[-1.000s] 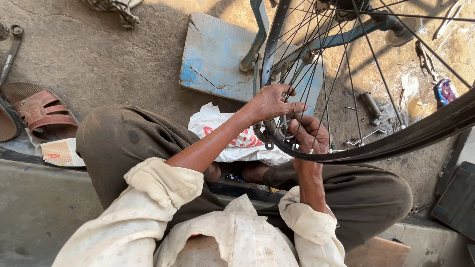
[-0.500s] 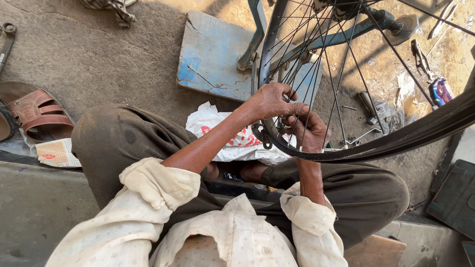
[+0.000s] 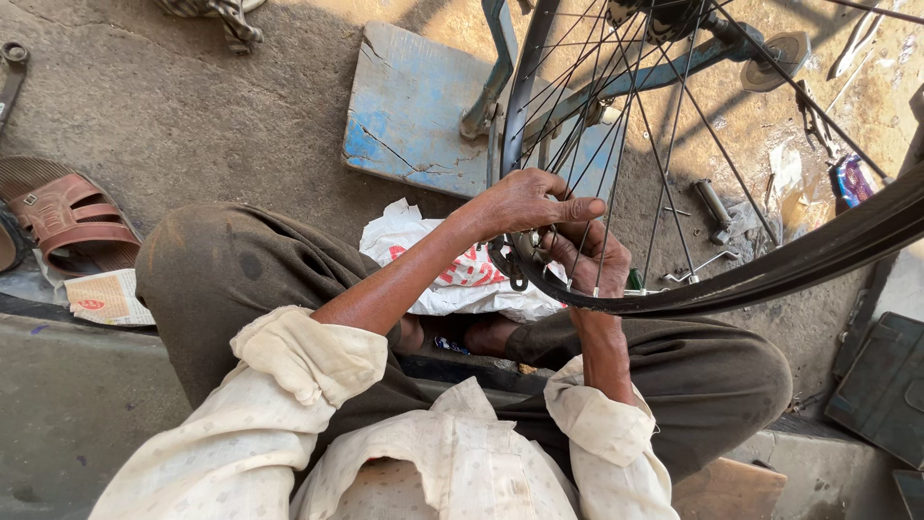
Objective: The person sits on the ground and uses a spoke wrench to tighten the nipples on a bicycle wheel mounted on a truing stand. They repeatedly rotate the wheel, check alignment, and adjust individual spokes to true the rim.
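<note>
Between the person's bent knees, a bicycle wheel stands on edge, its black rim curving from the upper middle of the view down past the hands and off to the right, thin spokes fanning up toward the hub at the top. At the lowest stretch of the rim the two hands meet. Reaching in from the left, the left hand lies over the rim, its fingers curled and closed around the rim and the spoke ends there, with one finger stretched out to the right. Just beneath and to the right of it, the right hand comes up from below, fingers bent and pinched among the spokes close to the rim; whether it has a tool or only a spoke cannot be told. Under the hands a crumpled white plastic bag with red print lies on the concrete floor. Beyond it sits a worn blue board, on which a blue metal stand rests. Far left, a brown sandal lies beside a folded paper. Small metal tools are scattered on the floor to the right of the wheel
</note>
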